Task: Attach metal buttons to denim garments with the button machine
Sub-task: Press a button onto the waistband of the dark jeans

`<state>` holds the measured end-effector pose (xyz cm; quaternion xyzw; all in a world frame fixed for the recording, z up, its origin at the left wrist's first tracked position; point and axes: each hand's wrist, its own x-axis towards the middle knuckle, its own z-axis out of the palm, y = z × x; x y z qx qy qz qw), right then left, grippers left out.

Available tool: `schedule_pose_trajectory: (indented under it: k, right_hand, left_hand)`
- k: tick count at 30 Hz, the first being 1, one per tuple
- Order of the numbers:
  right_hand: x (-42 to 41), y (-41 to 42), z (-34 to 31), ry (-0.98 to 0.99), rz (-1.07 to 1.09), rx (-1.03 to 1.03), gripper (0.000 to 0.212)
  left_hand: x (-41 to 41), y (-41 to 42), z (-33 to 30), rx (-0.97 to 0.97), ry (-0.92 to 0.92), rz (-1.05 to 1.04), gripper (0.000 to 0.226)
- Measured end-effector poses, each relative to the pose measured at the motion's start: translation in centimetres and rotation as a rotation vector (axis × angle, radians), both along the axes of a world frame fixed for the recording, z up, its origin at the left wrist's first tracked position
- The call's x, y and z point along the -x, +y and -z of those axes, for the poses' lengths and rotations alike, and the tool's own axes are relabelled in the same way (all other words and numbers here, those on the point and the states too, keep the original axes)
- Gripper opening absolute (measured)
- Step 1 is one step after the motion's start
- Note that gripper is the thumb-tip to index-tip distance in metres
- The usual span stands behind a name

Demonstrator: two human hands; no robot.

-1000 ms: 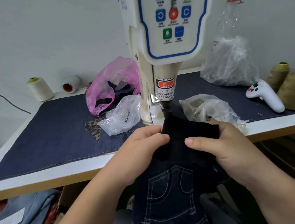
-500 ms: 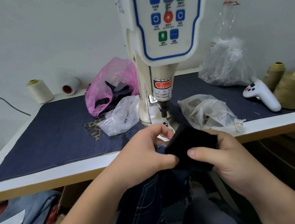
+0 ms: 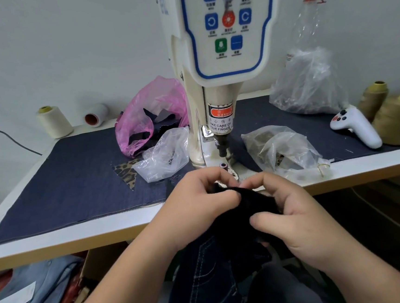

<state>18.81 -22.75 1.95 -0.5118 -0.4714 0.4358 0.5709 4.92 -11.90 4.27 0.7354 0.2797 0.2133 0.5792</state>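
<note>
A dark denim garment (image 3: 219, 277) was held in front of the counter (image 3: 80, 236), at about 6 o'clock from the button machine (image 3: 214, 82). Its upper part was bunched into a near-black fold, while pale contrast stitching showed lower down on the blue-black cloth. The left hand (image 3: 198, 202) was curled round the top edge of the fold, and the right hand (image 3: 294, 218) gripped the same fold from the other side, its thumb pressed across the fabric. The fingertips of both hands nearly met just below the machine's base.

The machine was cream-coloured, with a blue-edged panel of coloured keys and a red warning label above its dark plunger. A small button part (image 3: 223, 165) was seen on the base beneath the plunger.

The counter was covered with a dark blue cloth (image 3: 59, 187). At 9 o'clock from the machine lay a pink bag (image 3: 143, 122) holding dark scraps, a clear bag (image 3: 163, 154) and a leopard-print scrap (image 3: 124, 170). At 10 o'clock a cream thread cone (image 3: 53, 121) stood by the pale wall. At 3 o'clock were placed another clear bag (image 3: 281, 149), a white controller (image 3: 356, 126) and olive thread cones (image 3: 394, 119). A larger plastic bag (image 3: 306, 84) stood at 2 o'clock.
</note>
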Motion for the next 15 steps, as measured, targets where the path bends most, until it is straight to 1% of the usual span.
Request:
schedule_pose_trajectory:
  k: [1,5,9,11,15]
  right_hand:
    - [-0.1,-0.1,0.0,0.031,0.013,0.003,0.032]
    - [-0.5,-0.1,0.7,0.142,0.131,0.019,0.02]
    - [-0.6,-0.3,1.0,0.227,0.189,-0.013,0.016]
    - [-0.8,-0.2,1.0,0.235,0.207,-0.037,0.015]
    - [-1.5,-0.1,1.1,0.219,0.309,-0.068,0.013]
  left_hand:
    - [0.1,0.1,0.0,0.008,0.009,-0.006,0.005]
    - [0.4,0.2,0.0,0.065,-0.002,-0.005,0.016]
    - [0.3,0.0,0.3,0.108,0.003,0.02,0.015]
    - [0.4,0.0,0.4,0.123,0.0,0.035,0.014]
    - [0.6,-0.1,0.2,0.099,0.006,0.092,0.019]
